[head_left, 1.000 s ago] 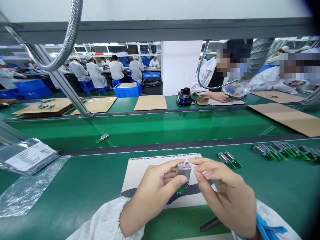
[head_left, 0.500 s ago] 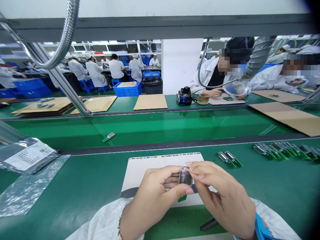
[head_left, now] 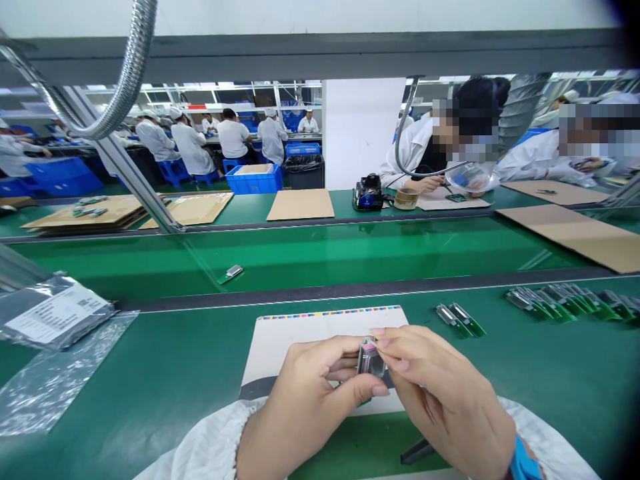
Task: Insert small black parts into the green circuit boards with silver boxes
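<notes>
My left hand (head_left: 320,387) grips a small module (head_left: 371,360) with a dark, shiny face, a metal edge and a pink patch at its top. Green board shows below the thumb. The fingertips of my right hand (head_left: 440,387) are pinched together at the module's top right corner; what they hold there is too small to name. Both hands are above a white sheet (head_left: 285,333) with a coloured strip along its far edge. Two green boards with metal parts (head_left: 460,320) lie to the right of the sheet.
Several similar boards (head_left: 570,301) lie in a row at the right. One board (head_left: 231,273) rests on the green belt (head_left: 300,253). A labelled bag (head_left: 55,310) is at the left. Across the belt, a person (head_left: 425,147) works beside a blue-and-black device (head_left: 369,193).
The board on the belt has shifted slightly to the right. Both hands stay at the module, which has barely moved. The person across the belt has lowered their head a little.
</notes>
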`<state>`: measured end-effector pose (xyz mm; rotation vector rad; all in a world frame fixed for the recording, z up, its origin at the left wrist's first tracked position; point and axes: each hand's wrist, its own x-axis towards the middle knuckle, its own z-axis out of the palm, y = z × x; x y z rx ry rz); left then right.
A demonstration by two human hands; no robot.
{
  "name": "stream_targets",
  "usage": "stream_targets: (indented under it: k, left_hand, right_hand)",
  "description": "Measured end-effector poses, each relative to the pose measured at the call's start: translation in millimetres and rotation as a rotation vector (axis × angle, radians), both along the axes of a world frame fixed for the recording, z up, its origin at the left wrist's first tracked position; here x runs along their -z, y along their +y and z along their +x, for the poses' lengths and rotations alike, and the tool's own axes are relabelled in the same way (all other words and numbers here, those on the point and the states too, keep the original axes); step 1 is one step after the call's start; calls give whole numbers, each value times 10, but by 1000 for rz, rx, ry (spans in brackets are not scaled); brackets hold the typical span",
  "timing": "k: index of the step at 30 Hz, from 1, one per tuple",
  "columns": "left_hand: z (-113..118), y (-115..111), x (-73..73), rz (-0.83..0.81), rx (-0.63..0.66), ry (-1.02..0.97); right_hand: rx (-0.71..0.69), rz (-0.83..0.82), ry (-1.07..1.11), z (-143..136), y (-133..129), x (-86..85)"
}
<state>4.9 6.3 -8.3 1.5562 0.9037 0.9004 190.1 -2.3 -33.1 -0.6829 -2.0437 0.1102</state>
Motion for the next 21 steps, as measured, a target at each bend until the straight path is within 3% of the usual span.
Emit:
stream_targets:
  k: [6, 13, 21]
  left_hand:
    - [-15, -12, 38, 65, -9, 59]
    - [-41, -14, 42, 121, -3, 101]
    - [-23, -23, 33, 165, -21, 130]
  right_hand:
    - [106, -74, 182, -168, -6, -134]
    - [41, -81, 240, -159, -28, -110]
    - [-59, -272, 426, -154, -39, -87]
